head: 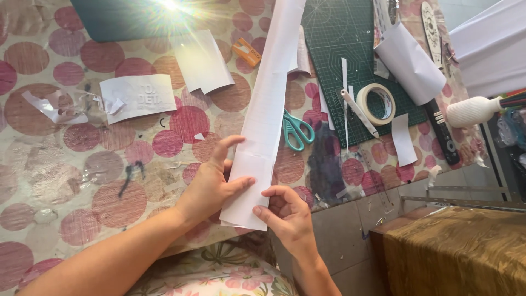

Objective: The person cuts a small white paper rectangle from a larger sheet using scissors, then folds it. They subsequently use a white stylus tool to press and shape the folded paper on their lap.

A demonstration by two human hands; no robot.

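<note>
Both hands hold one long white paper strip, folded lengthwise, its near end over the desk edge and the far end running up past the green cutting mat; left hand grips the strip's left edge, thumb laid across the face and index finger raised beside it; right hand pinches the lower right corner between thumb and curled fingers; step looks like squaring or creasing the fold at the near end, layers at the bottom corner sit slightly fanned, so a next move would call for lining up those edges before pressing flat, judging from the grip only; counts: one pair of teal scissors just right of the strip, one tape roll on the mat, one white craft knife or pen touching the roll, one rolled white sheet at the mat's right side, one orange small box near the strip's upper left, two loose white sheets left of the strip, curled sheet and printed sheet, one small white slip below the roll, one white bottle at far right, one black remote-like bar beside it
</note>
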